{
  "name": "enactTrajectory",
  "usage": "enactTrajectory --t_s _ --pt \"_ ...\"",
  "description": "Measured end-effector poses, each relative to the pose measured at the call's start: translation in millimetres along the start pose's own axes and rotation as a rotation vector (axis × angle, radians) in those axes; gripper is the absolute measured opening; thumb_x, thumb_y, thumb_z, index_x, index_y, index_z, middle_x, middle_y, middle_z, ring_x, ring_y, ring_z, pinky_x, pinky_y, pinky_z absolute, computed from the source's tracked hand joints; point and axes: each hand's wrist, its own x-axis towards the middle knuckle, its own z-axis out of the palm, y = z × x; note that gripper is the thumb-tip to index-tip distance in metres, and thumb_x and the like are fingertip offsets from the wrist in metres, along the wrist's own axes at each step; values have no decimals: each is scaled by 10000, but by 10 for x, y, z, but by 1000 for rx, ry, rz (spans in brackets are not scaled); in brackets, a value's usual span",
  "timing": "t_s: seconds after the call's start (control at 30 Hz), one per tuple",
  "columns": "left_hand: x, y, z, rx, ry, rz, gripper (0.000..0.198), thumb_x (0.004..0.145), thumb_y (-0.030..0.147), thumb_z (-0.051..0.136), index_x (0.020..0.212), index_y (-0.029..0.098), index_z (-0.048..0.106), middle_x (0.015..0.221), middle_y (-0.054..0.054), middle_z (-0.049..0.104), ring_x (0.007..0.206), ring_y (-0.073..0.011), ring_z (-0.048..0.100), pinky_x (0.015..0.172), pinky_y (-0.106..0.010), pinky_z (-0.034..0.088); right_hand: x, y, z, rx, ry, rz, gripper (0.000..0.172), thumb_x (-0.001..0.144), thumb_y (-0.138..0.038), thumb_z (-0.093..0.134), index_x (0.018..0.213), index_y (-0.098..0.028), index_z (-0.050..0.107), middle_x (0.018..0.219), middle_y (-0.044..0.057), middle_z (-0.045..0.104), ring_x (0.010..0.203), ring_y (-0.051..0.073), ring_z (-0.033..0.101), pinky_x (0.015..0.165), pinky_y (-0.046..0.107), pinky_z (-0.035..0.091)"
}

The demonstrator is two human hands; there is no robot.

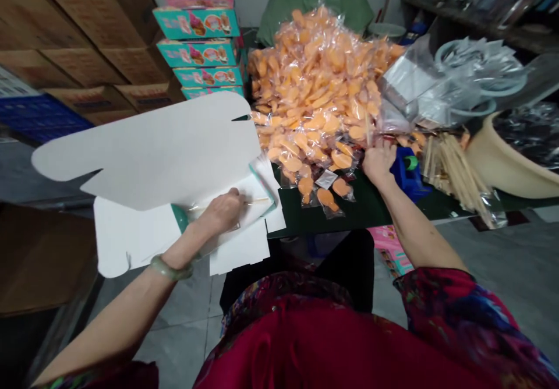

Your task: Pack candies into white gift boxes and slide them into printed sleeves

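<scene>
My left hand [225, 209] is closed inside an open white cardboard box [148, 150], over a thin wooden stick [257, 201] that shows on both sides of the fist. Clear film lies under that hand. At the front of a heap of orange spoon-shaped pieces in clear wrappers [323, 80], my right hand [379, 159] is closed, and a pale wooden stick [368, 130] rises from its thumb side. The fingertips there are blurred. A blue tape dispenser [408, 173] stands just right of this hand. Several wrapped orange pieces [326, 198] lie loose near the table edge.
A bundle of wooden sticks [456, 173] lies on the right, beside a cream basin [502, 156]. Clear bags [419, 86] are piled behind it. Printed teal and pink boxes [201, 54] are stacked at the back left, near brown cartons [70, 28] and a blue crate [39, 115].
</scene>
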Motion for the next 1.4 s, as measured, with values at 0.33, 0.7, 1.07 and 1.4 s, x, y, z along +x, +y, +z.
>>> enactTrajectory --t_s 0.33,0.7,1.07,1.4 --pt "-77 617 -375 29 101 120 363 951 151 374 1187 129 649 1273 -179 648 888 -228 715 722 -342 588 -479 -140 -290 108 195 -37 526 938 -265 438 1435 -116 521 1374 247 553 1238 381 517 978 525 448" --pt "1266 1882 160 23 -22 126 301 921 65 448 1132 34 660 1119 -255 672 1138 -342 619 850 -411 507 -976 -185 -303 264 -188 -191 349 931 -237 517 1239 -225 680 1136 105 707 983 250 673 795 328 527" --pt "1273 1764 91 -334 115 46 176 898 106 556 999 132 698 1153 -177 682 1068 -272 653 937 -381 500 -239 -475 -216 233 -212 -272 489 896 -256 609 1367 -127 589 1290 202 646 1165 328 627 982 417 491" --pt "1630 1916 22 -1276 298 -323 164 923 297 593 998 154 620 712 -21 628 594 -152 605 527 -240 473 -56 -283 -282 1354 -282 146 381 736 -592 616 749 -212 599 695 41 633 656 176 588 586 289 478"
